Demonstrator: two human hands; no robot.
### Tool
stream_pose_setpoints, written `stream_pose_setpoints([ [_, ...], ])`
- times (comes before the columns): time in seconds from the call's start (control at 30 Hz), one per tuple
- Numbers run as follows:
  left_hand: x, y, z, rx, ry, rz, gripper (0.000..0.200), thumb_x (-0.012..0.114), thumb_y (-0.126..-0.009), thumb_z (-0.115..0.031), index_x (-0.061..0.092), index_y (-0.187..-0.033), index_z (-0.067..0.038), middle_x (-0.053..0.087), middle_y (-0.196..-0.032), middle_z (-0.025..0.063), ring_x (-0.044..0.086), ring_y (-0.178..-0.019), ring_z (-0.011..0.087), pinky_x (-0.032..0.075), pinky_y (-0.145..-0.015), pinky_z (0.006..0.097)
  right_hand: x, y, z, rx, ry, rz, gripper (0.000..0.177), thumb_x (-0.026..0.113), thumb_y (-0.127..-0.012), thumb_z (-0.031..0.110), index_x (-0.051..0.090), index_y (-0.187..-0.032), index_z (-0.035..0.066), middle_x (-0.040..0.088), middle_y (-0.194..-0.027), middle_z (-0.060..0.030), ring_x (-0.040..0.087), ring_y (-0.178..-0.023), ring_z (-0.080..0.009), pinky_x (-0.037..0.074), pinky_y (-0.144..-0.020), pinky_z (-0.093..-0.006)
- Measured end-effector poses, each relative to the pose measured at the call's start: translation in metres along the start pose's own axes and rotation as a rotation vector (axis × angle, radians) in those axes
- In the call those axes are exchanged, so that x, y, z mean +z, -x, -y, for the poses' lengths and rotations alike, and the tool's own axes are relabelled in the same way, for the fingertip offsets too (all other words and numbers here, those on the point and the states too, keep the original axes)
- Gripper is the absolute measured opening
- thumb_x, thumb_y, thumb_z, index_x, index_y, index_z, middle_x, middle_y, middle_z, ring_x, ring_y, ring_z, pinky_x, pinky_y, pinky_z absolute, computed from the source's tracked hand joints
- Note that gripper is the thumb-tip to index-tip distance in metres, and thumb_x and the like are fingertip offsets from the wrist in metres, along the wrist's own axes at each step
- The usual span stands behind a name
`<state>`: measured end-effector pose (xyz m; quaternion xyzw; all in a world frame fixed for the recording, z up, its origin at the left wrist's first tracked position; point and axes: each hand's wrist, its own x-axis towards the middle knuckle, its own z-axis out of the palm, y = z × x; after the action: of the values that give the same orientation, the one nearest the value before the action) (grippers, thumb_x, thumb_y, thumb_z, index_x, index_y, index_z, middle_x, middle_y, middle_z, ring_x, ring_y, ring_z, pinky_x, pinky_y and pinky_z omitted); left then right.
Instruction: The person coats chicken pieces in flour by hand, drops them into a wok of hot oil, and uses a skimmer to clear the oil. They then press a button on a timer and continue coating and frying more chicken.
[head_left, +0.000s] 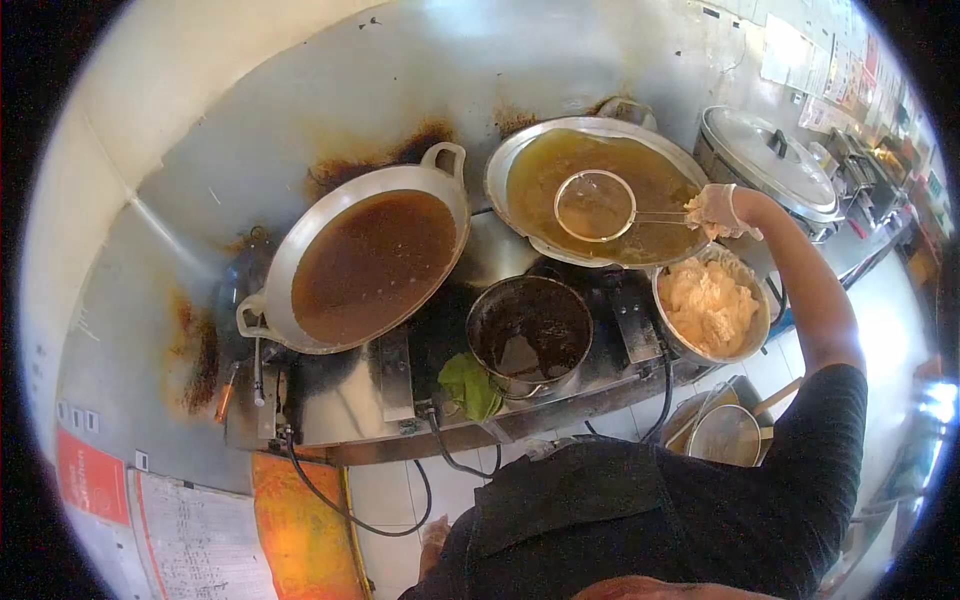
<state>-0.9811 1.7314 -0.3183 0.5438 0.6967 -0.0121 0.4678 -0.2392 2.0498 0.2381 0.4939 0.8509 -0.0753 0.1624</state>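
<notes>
Steel wall (pixel 300 100): the largest surface. It is curved behind the burners and marked with brown scorch stains.

Desk (pixel 395 370): a steel stove top by which both woks and the pot are carried. Black hoses are hung from its front edge.

Left wok (pixel 310 222): tilted toward the viewer and filled with dark brown oil. Nothing is seen floating in it.

Right wok (pixel 492 185): set further back and filled with lighter, golden oil. The skimmer is held over it.

Lidded cooker (pixel 770 155): stood right of the right wok. Its lid is shut, so its contents are hidden.

Bowl (pixel 657 305): a metal bowl placed just in front of the right wok and under the right arm. It is heaped with pale, battered pieces.

Pot (pixel 470 335): stood between the left wok and the bowl. It is blackened inside, and a shallow layer of dark liquid is held in it.

Strainer (pixel 725 435): a second round strainer is kept below the desk, at the right.

Skimmer (pixel 594 205): the round mesh is held over the middle of the right wok's oil, with the handle pointed right. The mesh is seen empty.

Right hand (pixel 718 210): gloved and placed at the right wok's right rim. The fingers are closed on the end of the skimmer's handle, and a pale lump is seen against them.

Green cloth (pixel 470 385): crumpled at the desk's front edge, touching the pot.

Left hand (pixel 433 540): only a sliver is shown low beside the apron. Whether its fingers are apart or together cannot be told.
</notes>
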Motion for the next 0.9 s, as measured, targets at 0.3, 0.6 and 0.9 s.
stream_pose_setpoints([
  [0.3, -0.006, -0.002, 0.011, -0.001, -0.023, 0.009, 0.038, 0.052, -0.089, -0.032, 0.056, -0.119, -0.009, 0.064, -0.106, 0.0146, 0.06, -0.096, 0.029, 0.047, -0.08, 0.0391, 0.004, 0.022, 0.01, -0.018, 0.142, -0.156, 0.025, 0.058, -0.082, 0.014, 0.062, -0.104, 0.003, 0.062, -0.076, -0.0111, 0.06, -0.061, -0.0205, 0.052, -0.055, -0.0343],
  [0.6, -0.005, -0.003, 0.026, -0.008, -0.04, 0.014, 0.039, 0.052, -0.089, -0.032, 0.056, -0.12, -0.009, 0.064, -0.108, 0.0148, 0.06, -0.099, 0.0291, 0.047, -0.082, 0.0396, -0.005, 0.037, 0.075, 0.354, -0.26, -0.272, 0.032, 0.063, -0.078, 0.021, 0.062, -0.107, 0.006, 0.06, -0.102, -0.0135, 0.057, -0.094, -0.0248, 0.046, -0.085, -0.0316],
  [0.9, -0.011, 0.006, 0.055, -0.022, -0.053, 0.0, 0.04, 0.052, -0.089, -0.032, 0.056, -0.122, -0.01, 0.064, -0.11, 0.015, 0.059, -0.102, 0.0291, 0.047, -0.084, 0.04, 0.015, 0.008, 0.012, 0.288, -0.281, -0.287, 0.017, 0.061, -0.078, 0.012, 0.063, -0.092, 0.003, 0.063, -0.074, -0.0114, 0.06, -0.06, -0.0232, 0.047, -0.05, -0.0317],
])
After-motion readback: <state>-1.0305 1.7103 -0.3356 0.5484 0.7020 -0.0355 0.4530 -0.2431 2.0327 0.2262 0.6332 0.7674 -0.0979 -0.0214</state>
